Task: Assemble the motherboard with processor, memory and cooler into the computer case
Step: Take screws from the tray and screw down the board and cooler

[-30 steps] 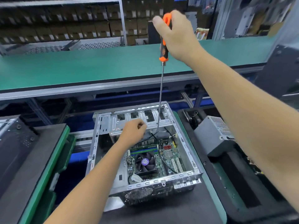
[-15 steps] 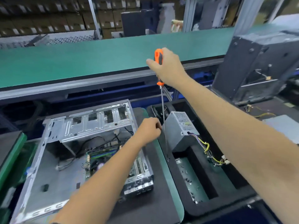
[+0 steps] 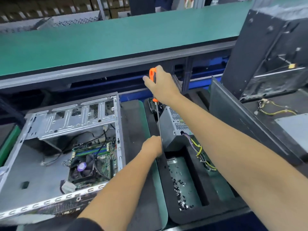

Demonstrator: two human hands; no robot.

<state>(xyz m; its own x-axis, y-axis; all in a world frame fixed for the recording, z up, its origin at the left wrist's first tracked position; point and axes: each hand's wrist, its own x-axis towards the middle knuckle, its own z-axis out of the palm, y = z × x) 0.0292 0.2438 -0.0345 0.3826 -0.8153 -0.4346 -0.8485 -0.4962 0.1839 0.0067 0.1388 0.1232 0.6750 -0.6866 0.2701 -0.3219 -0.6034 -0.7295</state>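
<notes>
Open computer case (image 3: 55, 124) lying flat at left on the dark table (image 3: 133, 124), motherboard (image 3: 93, 162) already inside with cooler fan (image 3: 81, 169) on top. Probably heavy and stiff, with thin sharp metal edges; better taken by the outer frame, never by the fragile board. Foam tray (image 3: 188, 212) at right, with power supply (image 3: 175, 129) and small loose screws (image 3: 180, 192). Right hand (image 3: 162, 87) wrapped around orange screwdriver (image 3: 154, 77) handle. Left hand (image 3: 152, 145) curled at the shaft, above the tray; holding a screw or not, cannot tell.

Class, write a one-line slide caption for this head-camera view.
Right hand holds screwdriver over screw tray; left hand at its shaft.
</notes>
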